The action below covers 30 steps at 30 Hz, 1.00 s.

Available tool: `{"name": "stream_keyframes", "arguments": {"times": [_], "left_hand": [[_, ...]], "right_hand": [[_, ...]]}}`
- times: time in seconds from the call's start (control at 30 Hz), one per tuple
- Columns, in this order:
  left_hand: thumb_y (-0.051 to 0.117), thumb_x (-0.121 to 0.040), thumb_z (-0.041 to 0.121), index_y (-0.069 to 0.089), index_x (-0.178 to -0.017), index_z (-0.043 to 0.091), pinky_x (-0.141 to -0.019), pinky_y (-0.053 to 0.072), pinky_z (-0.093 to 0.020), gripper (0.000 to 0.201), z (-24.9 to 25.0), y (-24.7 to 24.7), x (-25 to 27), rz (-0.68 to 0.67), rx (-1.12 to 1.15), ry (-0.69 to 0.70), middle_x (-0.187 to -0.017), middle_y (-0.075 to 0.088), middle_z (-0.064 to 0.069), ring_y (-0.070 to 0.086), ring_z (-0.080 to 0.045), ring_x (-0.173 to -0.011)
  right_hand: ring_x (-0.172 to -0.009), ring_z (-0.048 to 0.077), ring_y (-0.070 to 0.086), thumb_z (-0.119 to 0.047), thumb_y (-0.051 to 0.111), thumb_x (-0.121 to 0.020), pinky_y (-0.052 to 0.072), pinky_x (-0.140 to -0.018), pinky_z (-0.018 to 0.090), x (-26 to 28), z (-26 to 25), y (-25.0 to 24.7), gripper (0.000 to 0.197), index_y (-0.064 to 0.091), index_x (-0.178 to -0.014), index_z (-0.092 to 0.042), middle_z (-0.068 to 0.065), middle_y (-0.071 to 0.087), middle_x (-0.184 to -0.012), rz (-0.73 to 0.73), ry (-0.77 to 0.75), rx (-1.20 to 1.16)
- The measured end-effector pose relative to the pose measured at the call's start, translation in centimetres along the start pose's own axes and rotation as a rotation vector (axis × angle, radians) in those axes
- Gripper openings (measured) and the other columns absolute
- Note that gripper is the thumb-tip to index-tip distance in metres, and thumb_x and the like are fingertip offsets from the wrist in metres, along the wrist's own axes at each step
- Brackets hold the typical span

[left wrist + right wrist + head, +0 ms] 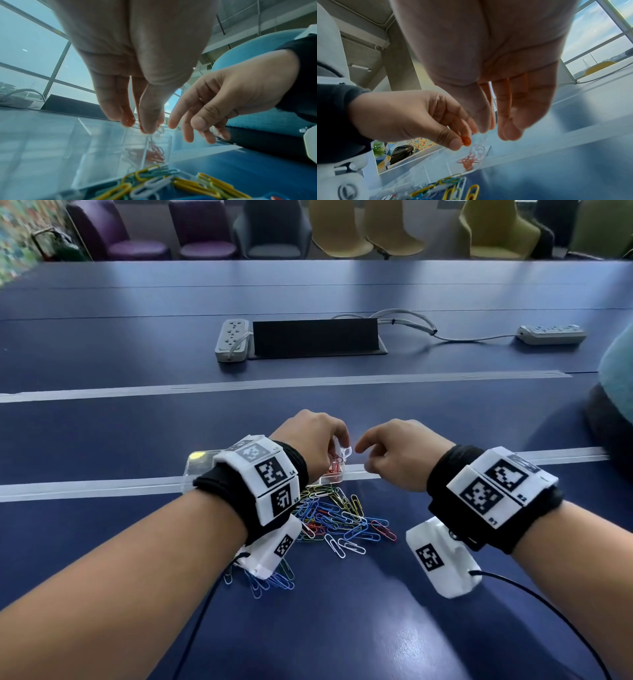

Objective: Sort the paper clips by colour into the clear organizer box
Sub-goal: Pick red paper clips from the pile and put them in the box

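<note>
The clear organizer box (200, 463) lies on the blue table, mostly hidden behind my left wrist. My left hand (334, 455) hovers over its right end compartment, where several red clips (334, 469) lie. In the left wrist view its thumb and fingertips (147, 128) pinch together, and a thin red clip seems to hang from them above the red clips (155, 152). My right hand (363, 457) floats just right of the box with loosely curled fingers (510, 132) and holds nothing. A mixed pile of coloured clips (339, 518) lies in front of the box.
Beyond the box lie strips of white tape (274, 385), a power strip (233, 338), a black cable panel (315, 337) and a second power strip (551, 334). A person in teal (616, 378) sits at the right edge. Chairs line the far side.
</note>
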<state>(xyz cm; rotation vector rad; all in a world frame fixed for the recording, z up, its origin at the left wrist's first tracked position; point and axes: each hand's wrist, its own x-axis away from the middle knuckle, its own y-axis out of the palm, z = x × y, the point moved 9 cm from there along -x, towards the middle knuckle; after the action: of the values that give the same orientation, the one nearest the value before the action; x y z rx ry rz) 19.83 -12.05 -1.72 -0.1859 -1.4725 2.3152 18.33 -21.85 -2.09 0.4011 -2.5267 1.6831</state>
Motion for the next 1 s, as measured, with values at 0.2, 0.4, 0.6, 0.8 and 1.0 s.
{"name": "stream_keyframes", "arguments": {"times": [0.2,0.4,0.6,0.8,1.0], "left_hand": [[0.061,-0.083,0.007,0.073,-0.1,0.018,-0.088,0.051,-0.029,0.024,0.8,0.1,0.1,0.016,-0.082,0.046,-0.103,0.072,-0.003,0.066,-0.021,-0.097],[0.056,-0.085,0.007,0.067,-0.105,0.02,-0.083,0.046,-0.028,0.026,1.8,0.7,0.4,-0.008,-0.142,0.111,-0.107,0.066,-0.002,0.061,-0.024,-0.1],[0.052,-0.087,0.006,0.065,-0.104,0.018,-0.079,0.048,-0.025,0.024,1.9,0.4,0.8,-0.021,-0.012,0.13,-0.094,0.068,0.0,0.056,-0.014,-0.08],[0.067,-0.081,0.022,0.07,-0.088,0.023,-0.064,0.043,-0.016,0.008,0.3,-0.6,4.0,-0.119,-0.075,0.159,-0.072,0.061,0.008,0.053,-0.004,-0.063],[0.064,-0.084,0.026,0.072,-0.098,0.028,-0.074,0.049,-0.023,0.016,-2.3,1.8,6.3,-0.289,-0.214,0.079,-0.088,0.068,0.005,0.058,-0.01,-0.078]], "right_hand": [[-0.104,0.018,0.06,-0.022,0.059,-0.086,0.045,-0.091,0.026,1.0,0.9,0.3,0.029,0.066,-0.114,-0.024,-0.002,0.071,-0.105,-0.036,0.019,0.031],[-0.084,0.019,0.063,-0.013,0.06,-0.079,0.053,-0.079,0.028,3.2,0.2,1.5,0.019,0.075,-0.087,-0.021,0.0,0.07,-0.081,-0.144,-0.032,0.195],[-0.09,0.022,0.066,-0.022,0.075,-0.071,0.051,-0.074,0.025,4.1,0.1,3.9,0.018,0.073,-0.088,-0.018,0.002,0.075,-0.089,-0.241,-0.023,0.263],[-0.087,0.019,0.062,-0.014,0.067,-0.076,0.044,-0.068,0.019,3.8,-0.2,3.9,0.018,0.071,-0.093,-0.02,-0.004,0.072,-0.088,-0.214,-0.065,0.247],[-0.076,0.015,0.047,-0.019,0.054,-0.079,0.034,-0.062,0.021,3.8,-1.7,2.7,0.024,0.067,-0.097,-0.028,-0.011,0.047,-0.063,-0.125,-0.112,0.227]]}}
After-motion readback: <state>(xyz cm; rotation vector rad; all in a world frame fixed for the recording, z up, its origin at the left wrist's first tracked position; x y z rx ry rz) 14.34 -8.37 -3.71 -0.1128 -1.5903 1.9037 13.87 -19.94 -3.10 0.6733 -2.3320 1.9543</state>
